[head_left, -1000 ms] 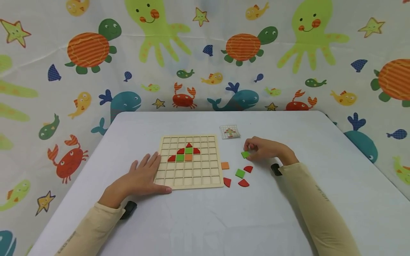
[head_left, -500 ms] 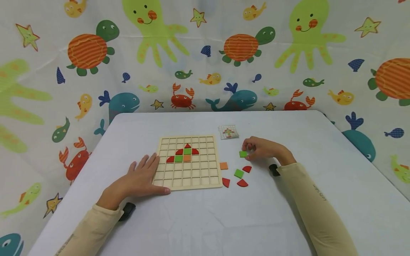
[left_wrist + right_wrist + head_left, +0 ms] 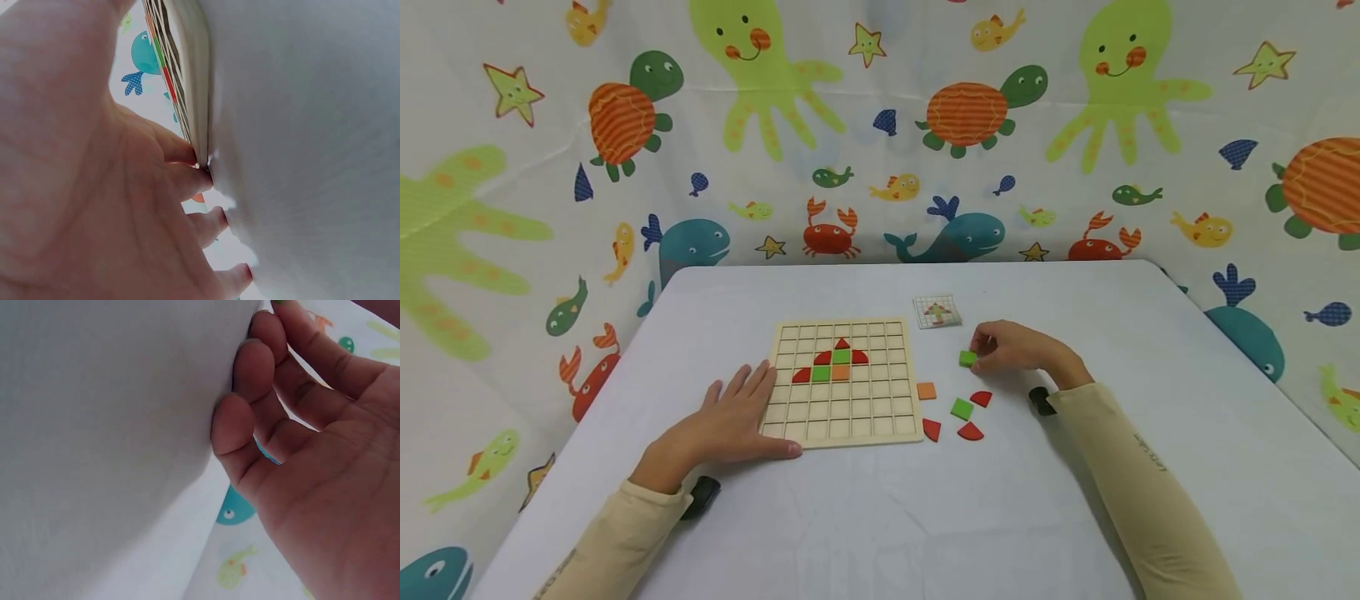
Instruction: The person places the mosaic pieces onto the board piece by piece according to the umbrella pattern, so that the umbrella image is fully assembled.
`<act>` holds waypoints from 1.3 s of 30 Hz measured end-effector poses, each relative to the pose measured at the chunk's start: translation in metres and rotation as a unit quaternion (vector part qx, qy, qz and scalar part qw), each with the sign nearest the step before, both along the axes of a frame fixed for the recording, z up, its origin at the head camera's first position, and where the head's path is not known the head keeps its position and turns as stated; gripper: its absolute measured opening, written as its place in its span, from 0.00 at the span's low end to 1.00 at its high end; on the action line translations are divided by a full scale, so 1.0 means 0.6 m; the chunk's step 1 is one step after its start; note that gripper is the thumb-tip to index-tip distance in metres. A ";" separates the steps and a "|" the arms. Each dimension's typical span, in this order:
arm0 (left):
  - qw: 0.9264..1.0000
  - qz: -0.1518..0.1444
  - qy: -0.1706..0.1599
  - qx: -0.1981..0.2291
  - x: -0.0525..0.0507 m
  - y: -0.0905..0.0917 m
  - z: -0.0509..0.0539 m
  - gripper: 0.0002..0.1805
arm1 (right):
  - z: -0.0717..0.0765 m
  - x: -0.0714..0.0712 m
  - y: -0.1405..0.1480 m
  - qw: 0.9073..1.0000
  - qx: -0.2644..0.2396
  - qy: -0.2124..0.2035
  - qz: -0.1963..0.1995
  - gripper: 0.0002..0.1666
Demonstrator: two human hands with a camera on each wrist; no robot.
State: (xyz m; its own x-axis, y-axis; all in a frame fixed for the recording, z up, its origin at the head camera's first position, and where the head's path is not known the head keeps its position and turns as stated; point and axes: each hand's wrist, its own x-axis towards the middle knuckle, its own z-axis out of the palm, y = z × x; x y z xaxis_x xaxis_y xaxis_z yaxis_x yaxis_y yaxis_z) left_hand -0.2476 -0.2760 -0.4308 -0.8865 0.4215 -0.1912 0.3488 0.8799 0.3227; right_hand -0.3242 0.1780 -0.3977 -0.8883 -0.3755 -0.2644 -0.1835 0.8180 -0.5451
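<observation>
In the head view, my left hand rests on the table with fingers spread, against the left edge of a wooden grid board. Its fingertips touch the board's side in the left wrist view. Red, green and orange tiles form a stepped shape in the board's upper middle cells. Right of the board, my right hand pinches a green square tile between thumb and forefinger, just above or at the table. In the right wrist view its other fingers are curled against the white table; the tile is almost out of frame.
Loose on the table right of the board lie an orange square, another green square and several red pieces. A small pattern card lies behind them. A patterned cloth hangs behind the white table.
The pinched green tile has turned and now sits squarer to the board, shifted slightly left. Both hands stay nearly in place; the head view has shifted a little.
</observation>
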 end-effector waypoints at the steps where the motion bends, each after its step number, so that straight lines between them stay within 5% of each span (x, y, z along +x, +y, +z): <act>1: 1.000 0.000 0.001 0.000 0.000 0.000 0.000 0.76 | 0.000 -0.001 -0.002 1.000 -0.002 0.001 -0.006 0.17; 20: 1.000 0.002 0.004 0.001 0.001 -0.003 0.004 0.75 | 0.005 -0.001 -0.050 0.993 -0.085 0.071 -0.026 0.17; 39: 1.000 -0.001 -0.004 0.008 0.001 0.001 0.006 0.75 | 0.017 -0.003 -0.150 0.985 -0.092 0.113 0.093 0.12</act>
State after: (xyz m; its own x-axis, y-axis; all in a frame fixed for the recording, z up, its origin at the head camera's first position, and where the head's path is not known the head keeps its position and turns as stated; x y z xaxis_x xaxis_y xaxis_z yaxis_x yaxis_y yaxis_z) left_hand -0.2467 -0.2751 -0.4273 -0.8842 0.4263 -0.1910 0.3480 0.8739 0.3394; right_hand -0.3261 0.0878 -0.3874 -0.8282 -0.5600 0.0198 -0.4542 0.6501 -0.6092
